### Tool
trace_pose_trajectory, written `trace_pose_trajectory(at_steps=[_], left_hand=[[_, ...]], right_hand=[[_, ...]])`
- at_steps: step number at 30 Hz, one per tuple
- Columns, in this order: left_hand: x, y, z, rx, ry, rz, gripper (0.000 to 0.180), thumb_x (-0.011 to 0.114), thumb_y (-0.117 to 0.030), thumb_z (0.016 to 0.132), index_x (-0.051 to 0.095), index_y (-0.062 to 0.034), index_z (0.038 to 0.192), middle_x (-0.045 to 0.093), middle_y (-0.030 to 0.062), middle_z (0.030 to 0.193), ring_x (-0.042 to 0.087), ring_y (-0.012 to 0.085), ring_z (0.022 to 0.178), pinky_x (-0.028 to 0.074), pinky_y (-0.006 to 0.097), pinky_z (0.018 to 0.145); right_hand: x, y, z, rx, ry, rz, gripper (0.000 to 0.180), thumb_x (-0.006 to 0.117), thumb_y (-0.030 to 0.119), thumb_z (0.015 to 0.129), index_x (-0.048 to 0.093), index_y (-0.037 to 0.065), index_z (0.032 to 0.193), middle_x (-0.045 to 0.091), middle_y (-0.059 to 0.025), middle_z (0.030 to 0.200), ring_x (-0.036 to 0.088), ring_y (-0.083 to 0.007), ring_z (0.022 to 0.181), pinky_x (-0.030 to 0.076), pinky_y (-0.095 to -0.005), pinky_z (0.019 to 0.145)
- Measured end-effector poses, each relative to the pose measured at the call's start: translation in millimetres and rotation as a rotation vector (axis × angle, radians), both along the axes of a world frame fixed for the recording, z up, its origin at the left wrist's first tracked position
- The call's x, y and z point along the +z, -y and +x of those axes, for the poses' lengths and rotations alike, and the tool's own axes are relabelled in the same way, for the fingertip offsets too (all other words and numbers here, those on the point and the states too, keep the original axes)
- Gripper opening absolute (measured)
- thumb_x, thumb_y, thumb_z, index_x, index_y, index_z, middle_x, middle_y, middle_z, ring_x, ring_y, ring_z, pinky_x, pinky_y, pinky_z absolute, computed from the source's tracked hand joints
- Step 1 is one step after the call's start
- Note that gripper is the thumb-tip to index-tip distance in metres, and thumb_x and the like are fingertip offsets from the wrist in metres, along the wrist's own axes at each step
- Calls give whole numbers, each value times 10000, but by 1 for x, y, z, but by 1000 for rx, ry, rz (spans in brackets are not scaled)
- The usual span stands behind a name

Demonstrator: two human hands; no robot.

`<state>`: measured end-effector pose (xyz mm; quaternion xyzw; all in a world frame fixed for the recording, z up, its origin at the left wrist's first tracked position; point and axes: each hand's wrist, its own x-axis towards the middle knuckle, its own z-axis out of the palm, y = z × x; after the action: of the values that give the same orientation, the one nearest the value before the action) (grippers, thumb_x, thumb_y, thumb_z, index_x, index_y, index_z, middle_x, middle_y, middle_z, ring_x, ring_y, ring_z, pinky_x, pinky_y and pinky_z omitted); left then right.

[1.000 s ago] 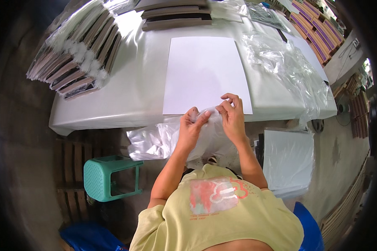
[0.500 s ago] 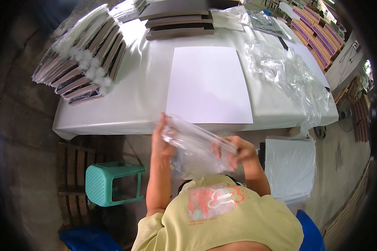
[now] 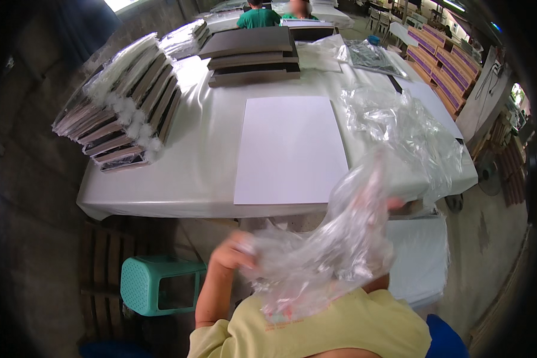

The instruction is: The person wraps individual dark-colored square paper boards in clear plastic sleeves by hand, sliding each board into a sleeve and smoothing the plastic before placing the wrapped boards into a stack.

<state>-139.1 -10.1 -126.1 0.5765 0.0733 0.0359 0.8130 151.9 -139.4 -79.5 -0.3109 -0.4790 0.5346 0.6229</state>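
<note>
A crumpled clear plastic bag [image 3: 316,256] spreads in front of my chest, over the near side of the table. My left hand [image 3: 235,253] is closed on its left end, with the fingers blurred at the tips. Behind or inside the film, my right hand [image 3: 373,200] is raised higher at the bag's right side; the plastic and motion smear its fingers. Beyond the bag, a white rectangular panel [image 3: 292,149] lies flat on the table, its near edge at the table's front edge. Neither hand touches the panel.
Plastic-wrapped panels [image 3: 125,113] are stacked at the table's left, dark panels [image 3: 250,53] at its back. Loose clear film [image 3: 406,137] covers the right side. A green stool [image 3: 161,286] stands lower left; a wrapped white panel [image 3: 417,256] is below right. Two people in green [image 3: 259,18] are beyond.
My right hand has swung up and to the right, pulling the folded bag out into a wide, loose spread. My left hand sits lower in view. The view has tilted up, showing people at the back.
</note>
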Motion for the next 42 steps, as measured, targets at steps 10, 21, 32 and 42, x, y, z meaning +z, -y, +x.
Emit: trace_pose_trajectory(at_steps=[10,21,32,42], left_hand=[[-38,-6,-18,-45,87,-21,495,710,-122,646,515,19,1078,587,120,986,567,239,880,447,366,795],[-24,-68,10,1023,908,-595,498,499,-445,770,507,-68,1095,553,85,1004,521,204,924,420,348,845],[-25,-2,-14,1075,342,-607,645,704,-317,671,438,-51,1194,532,39,1025,535,144,852,454,273,769],[-79,-51,-45,572,-543,306,470,651,-111,640,538,-29,1089,597,48,862,546,162,725,437,284,677]], right_hand=[[-5,2,9,-55,-79,-35,250,687,303,641,631,136,817,590,-11,696,534,-147,693,401,-286,716],[-11,11,25,-169,-198,-83,310,687,263,639,611,129,908,587,-11,702,537,-135,677,417,-279,690],[-30,23,65,247,-835,131,437,687,194,631,561,123,1043,590,-14,756,535,-110,645,435,-263,640],[-77,19,68,-650,81,-582,527,572,-104,591,532,71,1087,561,-27,800,496,-131,601,432,-253,592]])
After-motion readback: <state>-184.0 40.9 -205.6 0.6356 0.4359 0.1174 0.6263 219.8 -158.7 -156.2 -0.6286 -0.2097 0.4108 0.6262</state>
